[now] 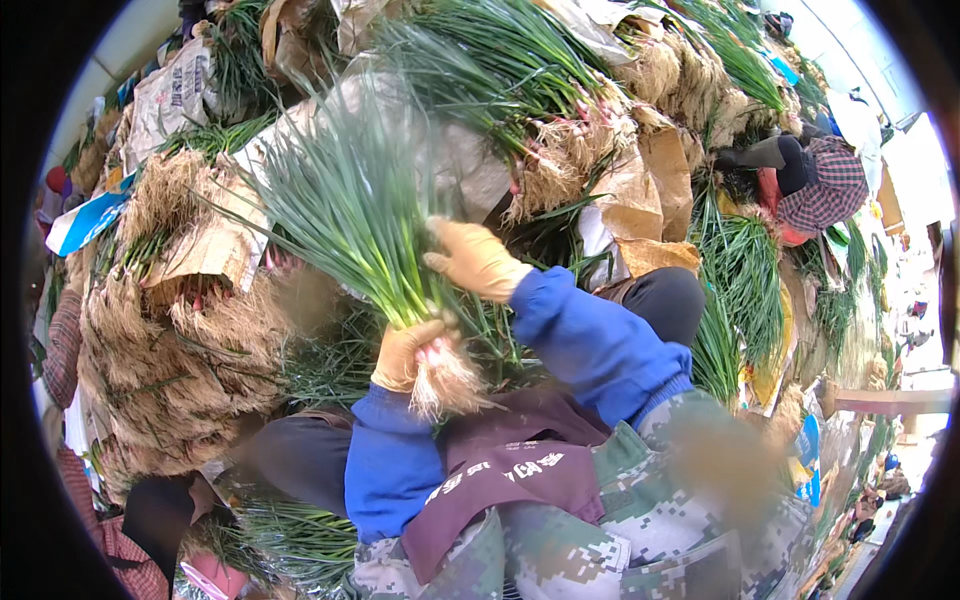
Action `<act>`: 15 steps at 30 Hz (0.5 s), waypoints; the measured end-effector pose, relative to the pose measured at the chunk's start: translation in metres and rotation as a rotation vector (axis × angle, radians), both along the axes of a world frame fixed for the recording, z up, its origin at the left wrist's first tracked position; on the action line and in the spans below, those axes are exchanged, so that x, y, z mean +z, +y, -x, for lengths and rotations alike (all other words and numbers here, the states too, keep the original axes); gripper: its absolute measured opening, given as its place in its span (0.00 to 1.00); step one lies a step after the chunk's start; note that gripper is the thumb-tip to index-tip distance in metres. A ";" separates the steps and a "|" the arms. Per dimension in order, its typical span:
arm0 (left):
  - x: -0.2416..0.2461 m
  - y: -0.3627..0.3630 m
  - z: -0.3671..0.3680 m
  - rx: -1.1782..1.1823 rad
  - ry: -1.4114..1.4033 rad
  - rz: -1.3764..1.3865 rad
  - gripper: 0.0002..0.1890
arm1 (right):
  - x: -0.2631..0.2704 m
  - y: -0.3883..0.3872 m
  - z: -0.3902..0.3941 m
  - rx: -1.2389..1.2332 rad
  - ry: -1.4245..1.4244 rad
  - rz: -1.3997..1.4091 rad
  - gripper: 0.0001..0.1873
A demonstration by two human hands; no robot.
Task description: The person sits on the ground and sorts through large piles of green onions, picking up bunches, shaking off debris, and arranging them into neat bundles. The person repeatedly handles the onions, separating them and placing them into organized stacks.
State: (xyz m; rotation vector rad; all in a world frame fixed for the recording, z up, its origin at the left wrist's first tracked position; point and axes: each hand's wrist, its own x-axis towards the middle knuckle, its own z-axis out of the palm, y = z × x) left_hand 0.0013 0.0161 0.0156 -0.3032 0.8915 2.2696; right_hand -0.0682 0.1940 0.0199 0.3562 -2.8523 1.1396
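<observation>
A bunch of green plants with long leaves, pinkish bulbs and pale roots, like scallions [375,247], stands tilted up and to the left in front of me. My left hand [412,352], in a tan glove, is closed around its base just above the roots. My right hand [476,259], in a similar glove, is at the right side of the leaves, fingers spread; whether it touches them is unclear. The leaf tips are blurred. Another rooted bunch [555,112] lies on pale sacking beyond my hands.
A tall stack of rooted bunches [172,367] stands at the left, with brown paper [217,247] over part of it. More bunches [739,277] are at the right. A person in a checked top [829,184] is at the upper right, and a checked sleeve [64,352] shows at the far left.
</observation>
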 end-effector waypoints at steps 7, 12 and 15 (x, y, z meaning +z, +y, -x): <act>0.028 -0.021 0.014 0.045 0.282 0.202 0.14 | -0.071 0.079 0.026 -0.071 -0.399 -0.402 0.13; -0.002 -0.033 0.038 0.120 -0.039 -0.203 0.26 | -0.027 0.088 0.024 0.194 -0.280 -0.434 0.19; -0.032 -0.023 0.043 0.059 -0.194 -0.140 0.24 | 0.001 0.133 0.072 -0.468 0.505 -0.507 0.14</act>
